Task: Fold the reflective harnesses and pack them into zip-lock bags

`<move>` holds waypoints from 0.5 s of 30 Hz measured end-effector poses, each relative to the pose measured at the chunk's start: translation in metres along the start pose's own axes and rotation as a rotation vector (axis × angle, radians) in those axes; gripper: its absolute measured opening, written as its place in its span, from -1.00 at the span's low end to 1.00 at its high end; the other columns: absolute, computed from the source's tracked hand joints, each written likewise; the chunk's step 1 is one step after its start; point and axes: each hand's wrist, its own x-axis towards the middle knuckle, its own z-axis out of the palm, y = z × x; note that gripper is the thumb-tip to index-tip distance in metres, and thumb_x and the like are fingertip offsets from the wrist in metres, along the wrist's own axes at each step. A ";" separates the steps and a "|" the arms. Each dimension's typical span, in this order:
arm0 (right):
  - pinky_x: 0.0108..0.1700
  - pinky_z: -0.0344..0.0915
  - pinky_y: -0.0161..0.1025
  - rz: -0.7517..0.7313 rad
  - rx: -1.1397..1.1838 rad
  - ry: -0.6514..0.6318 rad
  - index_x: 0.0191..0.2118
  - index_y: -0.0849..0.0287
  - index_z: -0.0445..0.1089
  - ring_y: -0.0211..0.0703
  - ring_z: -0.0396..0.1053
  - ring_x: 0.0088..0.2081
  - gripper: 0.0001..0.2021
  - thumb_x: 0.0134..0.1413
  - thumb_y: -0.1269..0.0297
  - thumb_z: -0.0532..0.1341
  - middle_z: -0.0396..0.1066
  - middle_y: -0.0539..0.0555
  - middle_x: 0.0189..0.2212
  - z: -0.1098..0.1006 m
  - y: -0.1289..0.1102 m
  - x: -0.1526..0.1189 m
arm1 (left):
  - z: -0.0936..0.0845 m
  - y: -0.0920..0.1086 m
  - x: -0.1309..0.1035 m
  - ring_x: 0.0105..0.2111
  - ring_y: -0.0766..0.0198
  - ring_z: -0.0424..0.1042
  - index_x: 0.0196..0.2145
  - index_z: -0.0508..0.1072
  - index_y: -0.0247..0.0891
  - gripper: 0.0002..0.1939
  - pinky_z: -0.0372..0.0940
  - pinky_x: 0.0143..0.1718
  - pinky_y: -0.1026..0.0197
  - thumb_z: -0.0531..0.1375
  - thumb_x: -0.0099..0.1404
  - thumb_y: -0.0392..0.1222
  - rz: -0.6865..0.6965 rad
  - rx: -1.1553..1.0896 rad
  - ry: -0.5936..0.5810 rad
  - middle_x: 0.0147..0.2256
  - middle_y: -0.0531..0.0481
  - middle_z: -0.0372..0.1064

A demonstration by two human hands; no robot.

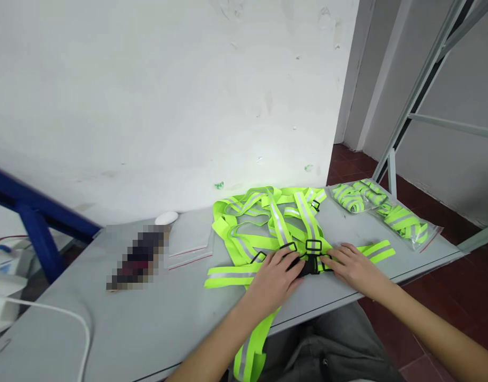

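Observation:
Neon yellow-green reflective straps (281,223) with grey stripes and black buckles lie loosely spread on the grey table. My left hand (273,278) has its fingers curled at a black buckle piece (308,265) near the table's front edge. On the right side of that same piece, my right hand (349,262) rests its bent fingertips on the strap and buckle. The fingertips of both hands are partly hidden, so the exact hold is unclear. One strap end hangs over the front edge below my left forearm.
Plastic bags with folded green straps (405,223) lie at the table's right end. Flat clear bags (190,233), a white mouse (166,218) and a blurred-out item (140,257) are left. A white wall (168,106) stands behind; a white cable (64,310) crosses the left.

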 end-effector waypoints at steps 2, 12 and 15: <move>0.01 0.27 -0.01 -0.005 -0.014 -0.033 0.09 0.22 0.31 -0.01 0.35 -0.08 -0.68 0.24 0.47 0.10 0.43 0.20 -0.08 0.002 0.003 0.004 | 0.000 -0.005 0.002 0.11 0.07 0.26 0.08 0.39 -0.13 -0.66 0.21 0.09 -0.01 0.13 0.37 -0.08 -0.027 0.044 -0.022 0.05 -0.07 0.40; -0.18 0.34 -0.13 0.026 -0.112 -0.141 0.11 0.26 0.27 -0.02 0.37 -0.19 -0.62 0.18 0.56 0.08 0.45 0.17 -0.18 0.011 -0.003 0.054 | -0.001 -0.033 0.025 0.25 -0.12 0.12 0.20 0.31 -0.20 -0.50 -0.01 0.19 -0.39 0.02 0.33 -0.40 -0.215 0.257 -0.138 0.17 -0.17 0.30; -0.17 0.33 -0.12 0.014 -0.116 -0.138 0.12 0.30 0.25 0.00 0.38 -0.17 -0.61 0.16 0.58 0.07 0.47 0.19 -0.16 0.015 -0.004 0.063 | 0.008 -0.014 0.030 0.24 -0.08 0.13 0.21 0.29 -0.28 -0.55 0.06 0.19 -0.32 -0.02 0.41 -0.25 -0.218 0.212 -0.132 0.22 -0.22 0.22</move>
